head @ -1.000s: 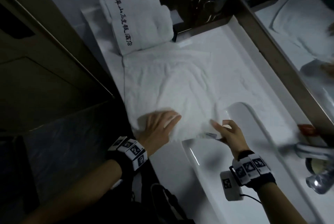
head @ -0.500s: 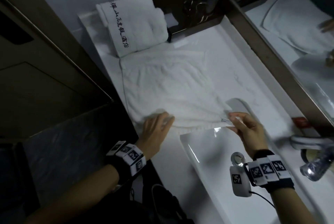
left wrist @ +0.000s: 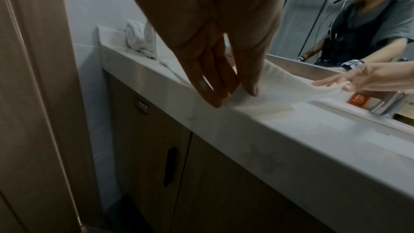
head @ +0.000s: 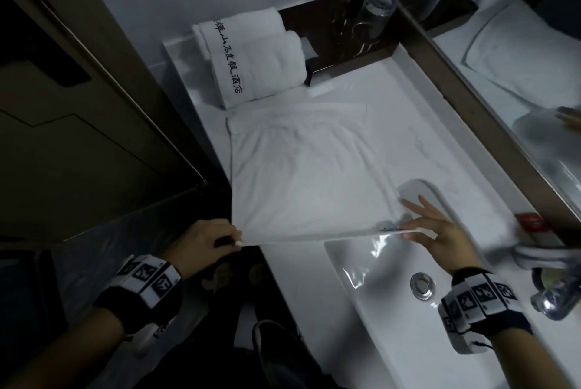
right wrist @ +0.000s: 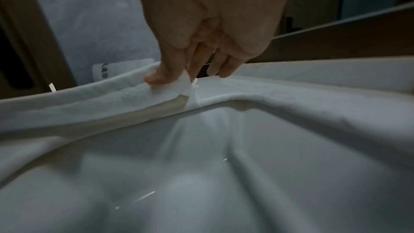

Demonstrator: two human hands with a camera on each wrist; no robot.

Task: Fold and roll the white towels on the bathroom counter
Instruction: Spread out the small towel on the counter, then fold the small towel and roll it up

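Head view: I see the flat towel (head: 301, 168) spread on the counter (head: 440, 149) at frame centre, its near edge lifted and stretched between both hands. Left hand (head: 204, 239) pinches the lower-left corner at the counter's front lip; right hand (head: 440, 231) pinches the lower-right corner over the sink (head: 377, 310) rim, remaining fingers splayed straight.

Long axis of the towel runs from the held edge (lower centre) up toward the rolled towels (head: 251, 58) at upper centre, which carry dark lettering and lie just beyond its far edge.

Left wrist view adds what the head view cannot: thumb and fingers (left wrist: 210, 84) closed on the cloth (left wrist: 280, 91) right at the counter edge, with cabinet doors (left wrist: 201, 174) below and the right hand (left wrist: 358, 81) at far right.

Right wrist view shows the thumb (right wrist: 161, 75) pressing the folded hem (right wrist: 89, 98) against the fingers, two layers visible, basin (right wrist: 201, 174) filling the lower frame.

Head view alone shows upturned glasses (head: 377, 8) at the top, a mirror (head: 518, 74) at the right and a faucet (head: 540, 255) at the right edge.
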